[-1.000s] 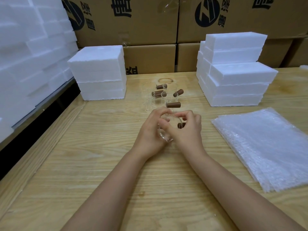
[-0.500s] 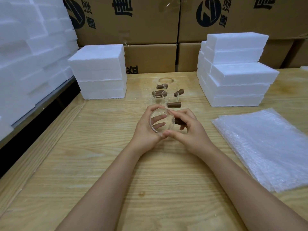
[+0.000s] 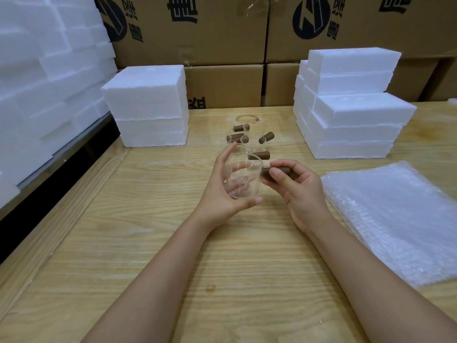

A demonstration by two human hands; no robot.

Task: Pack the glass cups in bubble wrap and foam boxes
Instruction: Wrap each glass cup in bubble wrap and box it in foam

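Note:
I hold a clear glass cup [image 3: 243,178] with a brown wooden handle above the middle of the wooden table [image 3: 148,243]. My left hand [image 3: 223,191] cups the glass body from the left and below. My right hand [image 3: 294,186] pinches the brown handle [image 3: 265,171] on the cup's right side. Several more glass cups with brown handles [image 3: 241,138] stand on the table just behind. A stack of bubble wrap sheets [image 3: 400,219] lies at the right. White foam boxes are piled at the back left [image 3: 148,107] and back right [image 3: 351,112].
A wall of white foam pieces [image 3: 42,78] runs along the left side beyond the table edge. Brown printed cardboard cartons [image 3: 222,33] are stacked behind the table. Bare wood lies in front of my hands.
The cup has risen and turned so its body faces me. My right hand has slid off the glass onto the brown handle, and my left hand has opened around the body.

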